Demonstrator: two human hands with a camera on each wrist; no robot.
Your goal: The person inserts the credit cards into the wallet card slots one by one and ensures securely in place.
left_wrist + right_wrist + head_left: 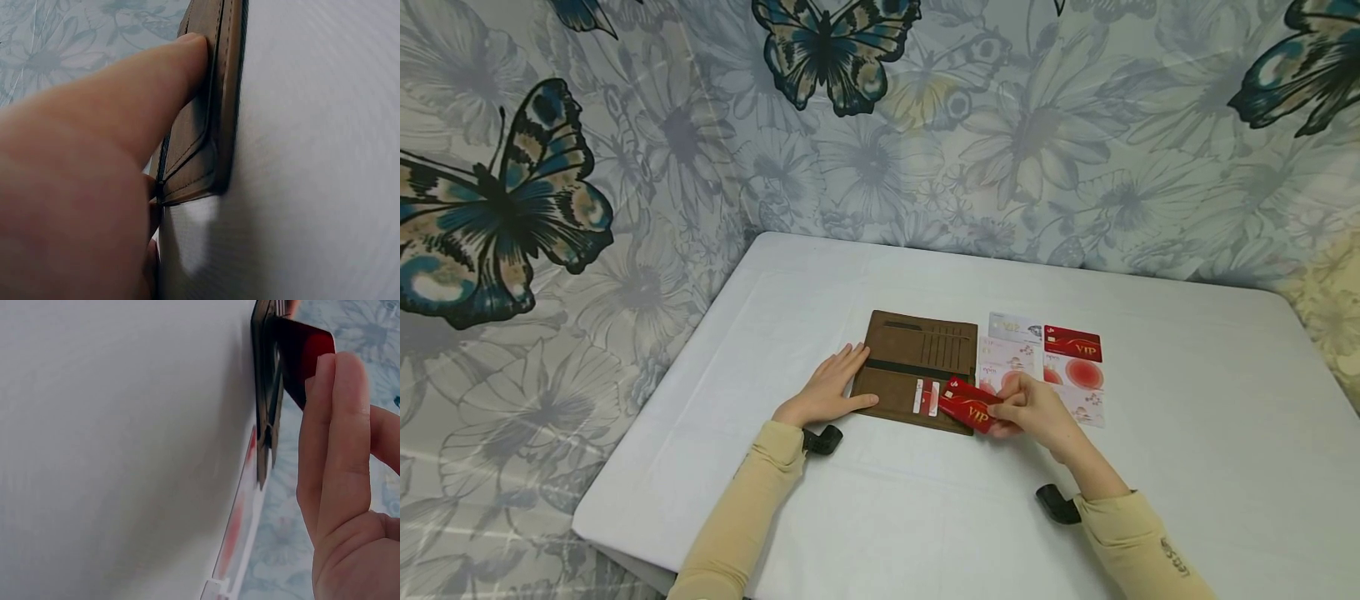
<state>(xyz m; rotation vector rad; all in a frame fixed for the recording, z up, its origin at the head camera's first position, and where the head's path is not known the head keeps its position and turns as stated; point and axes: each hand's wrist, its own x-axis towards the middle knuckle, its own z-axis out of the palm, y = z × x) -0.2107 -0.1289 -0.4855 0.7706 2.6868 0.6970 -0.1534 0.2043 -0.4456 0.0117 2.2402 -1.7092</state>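
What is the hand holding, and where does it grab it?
The right hand pinches a red VIP card by its right end. The left hand only presses flat on the brown wallet.

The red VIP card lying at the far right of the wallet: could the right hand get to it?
Probably yes: nothing stands between the right hand and that VIP card, but it already pinches another red card.

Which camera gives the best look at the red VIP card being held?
The head view: the red VIP card shows whole, pinched by the right hand over the brown wallet. The right wrist view shows only a red corner; the left wrist view, nothing.
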